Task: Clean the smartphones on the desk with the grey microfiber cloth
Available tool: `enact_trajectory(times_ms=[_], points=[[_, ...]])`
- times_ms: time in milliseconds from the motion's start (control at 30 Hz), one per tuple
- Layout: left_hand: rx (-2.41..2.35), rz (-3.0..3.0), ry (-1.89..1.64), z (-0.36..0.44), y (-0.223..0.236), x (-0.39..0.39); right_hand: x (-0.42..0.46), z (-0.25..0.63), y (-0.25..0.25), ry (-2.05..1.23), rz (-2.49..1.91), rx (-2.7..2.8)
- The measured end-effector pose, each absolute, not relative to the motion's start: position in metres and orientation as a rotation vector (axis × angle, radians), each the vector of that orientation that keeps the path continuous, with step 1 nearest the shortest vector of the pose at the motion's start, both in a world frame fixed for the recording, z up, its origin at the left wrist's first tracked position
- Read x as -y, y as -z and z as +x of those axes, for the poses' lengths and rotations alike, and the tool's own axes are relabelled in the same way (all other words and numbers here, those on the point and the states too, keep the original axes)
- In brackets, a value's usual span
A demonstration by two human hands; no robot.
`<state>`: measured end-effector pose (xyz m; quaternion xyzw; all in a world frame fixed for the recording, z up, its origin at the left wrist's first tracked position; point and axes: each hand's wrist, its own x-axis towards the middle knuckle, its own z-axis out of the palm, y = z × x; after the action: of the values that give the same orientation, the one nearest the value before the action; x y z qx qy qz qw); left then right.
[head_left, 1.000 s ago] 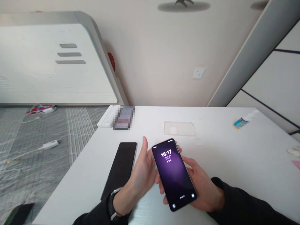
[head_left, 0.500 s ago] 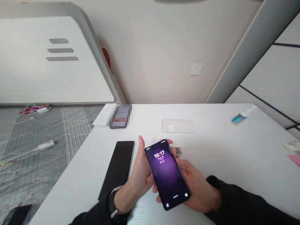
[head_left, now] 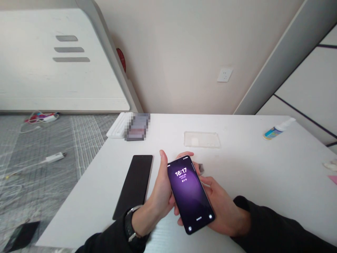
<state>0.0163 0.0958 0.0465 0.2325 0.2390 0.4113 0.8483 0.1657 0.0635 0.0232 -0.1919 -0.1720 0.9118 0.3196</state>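
Background: plain beige wall (head_left: 171, 70), with wall socket (head_left: 224, 75) right of centre. In front of it: white table (head_left: 263, 196).

Far left: pale slotted panel (head_left: 63, 80) above grey patterned cloth (head_left: 81, 140). On the cloth, from back to front: bundle of coloured items and white cable (head_left: 42, 118); white plug (head_left: 54, 157) on a lead; flat dark item (head_left: 22, 236).

Table, rear left corner: white tray-like object (head_left: 118, 125), beside pixelated item (head_left: 137, 127); contents masked, not legible. Nearer: black flat slab (head_left: 133, 186), lying slanted, just left of the left wrist, with dark-strapped watch (head_left: 129, 225).

Left hand (head_left: 160, 196): set against left edge of phone (head_left: 191, 196), thumb pointing up, fingers passing behind; firmness of grip not determinable. Phone: located between both hands, above the table, screen facing up, tilted, top end toward upper left. Display: lit, purple, reading 16:17. Small grey piece (head_left: 201, 168): partly hidden beside the fingers near upper right edge; contact unclear.

Behind the phone: clear case (head_left: 202, 140), flat on the table. Right hand (head_left: 223, 212): clamped on the phone, palm along lower right edge, fingertips emerging at left edge.

Rear right: spray-type bottle (head_left: 277, 131), lying on its side, blue and yellow label. Far right edge: whitish item (head_left: 331, 165) and pink piece (head_left: 333, 179), both partly cut off.
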Motion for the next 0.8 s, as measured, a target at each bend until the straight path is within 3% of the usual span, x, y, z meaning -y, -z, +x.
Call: enact_trajectory(times_ms=[800], points=[[-0.55, 0.495, -0.883, 0.0166, -0.0436, -0.0953, -0.0631, 0.1667, -0.0238, -2.403, -0.534, 0.464]])
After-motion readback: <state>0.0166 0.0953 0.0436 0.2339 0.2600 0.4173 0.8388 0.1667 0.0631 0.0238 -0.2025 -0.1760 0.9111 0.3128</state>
